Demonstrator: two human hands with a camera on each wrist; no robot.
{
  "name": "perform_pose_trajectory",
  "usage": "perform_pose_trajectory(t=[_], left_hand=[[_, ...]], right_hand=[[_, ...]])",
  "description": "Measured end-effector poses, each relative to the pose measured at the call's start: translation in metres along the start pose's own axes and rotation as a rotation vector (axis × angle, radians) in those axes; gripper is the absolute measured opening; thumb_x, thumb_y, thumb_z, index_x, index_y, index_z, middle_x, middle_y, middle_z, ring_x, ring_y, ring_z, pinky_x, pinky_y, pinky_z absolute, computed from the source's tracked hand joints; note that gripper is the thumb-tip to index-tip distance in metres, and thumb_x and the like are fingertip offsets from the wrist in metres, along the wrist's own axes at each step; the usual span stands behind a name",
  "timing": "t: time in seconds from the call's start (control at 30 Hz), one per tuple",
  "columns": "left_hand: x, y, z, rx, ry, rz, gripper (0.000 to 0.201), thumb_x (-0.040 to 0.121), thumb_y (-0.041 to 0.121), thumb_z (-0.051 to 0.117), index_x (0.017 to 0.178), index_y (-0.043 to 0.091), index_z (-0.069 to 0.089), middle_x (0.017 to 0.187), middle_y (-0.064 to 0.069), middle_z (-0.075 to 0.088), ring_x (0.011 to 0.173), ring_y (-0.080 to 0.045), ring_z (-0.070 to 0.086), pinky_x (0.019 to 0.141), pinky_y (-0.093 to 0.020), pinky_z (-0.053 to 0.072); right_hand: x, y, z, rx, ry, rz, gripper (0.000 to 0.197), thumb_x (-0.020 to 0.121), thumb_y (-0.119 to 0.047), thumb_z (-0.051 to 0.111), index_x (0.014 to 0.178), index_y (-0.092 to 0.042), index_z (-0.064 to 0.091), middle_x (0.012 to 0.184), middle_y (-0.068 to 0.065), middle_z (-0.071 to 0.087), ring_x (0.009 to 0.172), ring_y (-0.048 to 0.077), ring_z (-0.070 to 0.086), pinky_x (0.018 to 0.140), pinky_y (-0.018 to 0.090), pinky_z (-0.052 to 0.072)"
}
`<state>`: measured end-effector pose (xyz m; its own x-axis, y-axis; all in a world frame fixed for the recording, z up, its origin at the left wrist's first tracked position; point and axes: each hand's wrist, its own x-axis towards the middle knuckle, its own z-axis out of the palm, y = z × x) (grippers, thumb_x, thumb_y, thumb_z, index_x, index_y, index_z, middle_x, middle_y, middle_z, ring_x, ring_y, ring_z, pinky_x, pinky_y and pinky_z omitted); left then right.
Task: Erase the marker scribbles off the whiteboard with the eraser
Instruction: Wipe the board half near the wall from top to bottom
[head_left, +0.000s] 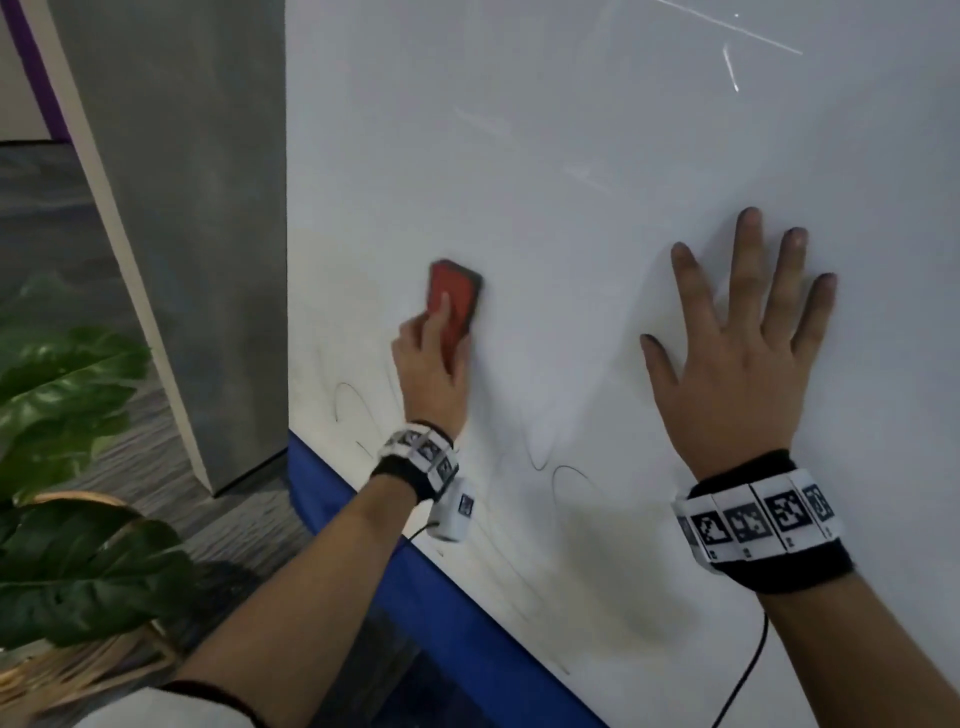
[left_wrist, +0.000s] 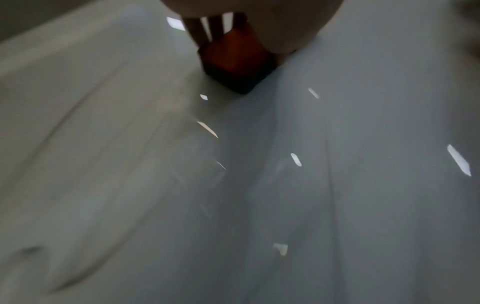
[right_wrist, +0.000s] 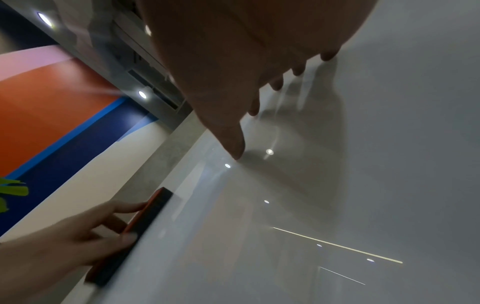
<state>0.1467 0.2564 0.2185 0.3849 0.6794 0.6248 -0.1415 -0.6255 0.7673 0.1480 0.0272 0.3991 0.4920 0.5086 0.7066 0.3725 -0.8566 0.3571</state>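
— Where do we stand with the glossy white whiteboard (head_left: 571, 156)?

— We judge it partly done. Around the red, black-felted rectangular eraser (head_left: 453, 304) the surface looks wiped, but thin black marker scribbles (head_left: 550, 452) loop below it, toward the board's lower edge.

— And our hold?

— Our left hand (head_left: 428, 364) wraps the eraser, fingers curled over its red back, felt pressed flat to the board. Our right hand (head_left: 737, 353) holds nothing; its spread, straight fingers brace against the board, well apart from the eraser.

— Room to sweep?

— Plenty above and to the right. Leftward the board ends near a grey pillar (head_left: 208, 208); below runs a blue band (head_left: 415, 582). We'd work downward, minding that lower-left corner.
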Motion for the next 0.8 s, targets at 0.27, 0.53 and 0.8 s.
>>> perform_pose_trajectory(t=[0.27,0.53,0.8], left_hand=[[-0.077,0.02,0.023,-0.067,-0.012,-0.103,0.051,0.099,0.026,0.061,0.147,0.021,0.045,0.129,-0.012,0.049,0.111,-0.03,0.048,0.1,-0.035,0.041],[-0.168,0.029,0.03,-0.059,-0.304,0.15,0.038,0.099,0.027,0.058,0.136,0.024,0.047,0.132,-0.014,0.056,0.111,-0.031,0.052,0.092,-0.049,0.053],[-0.092,0.032,0.023,-0.085,-0.103,-0.037,0.052,0.099,0.018,0.064,0.147,0.024,0.046,0.137,-0.009,0.045,0.121,-0.023,0.041,0.104,-0.034,0.041]], right_hand=[[-0.012,0.002,0.002,0.014,0.009,-0.036,0.074,0.098,-0.033,0.063,0.161,-0.024,0.026,0.171,0.017,0.003,0.156,0.044,0.003,0.125,0.055,-0.004],[-0.038,0.014,0.012,0.045,-0.048,-0.161,0.072,0.096,-0.03,0.067,0.159,-0.022,0.035,0.171,0.014,0.008,0.157,0.04,0.008,0.127,0.047,-0.003],[-0.048,0.03,0.003,0.143,-0.07,-0.202,0.064,0.089,-0.015,0.071,0.149,-0.017,0.049,0.17,0.015,0.014,0.157,0.037,0.012,0.128,0.048,0.01]])
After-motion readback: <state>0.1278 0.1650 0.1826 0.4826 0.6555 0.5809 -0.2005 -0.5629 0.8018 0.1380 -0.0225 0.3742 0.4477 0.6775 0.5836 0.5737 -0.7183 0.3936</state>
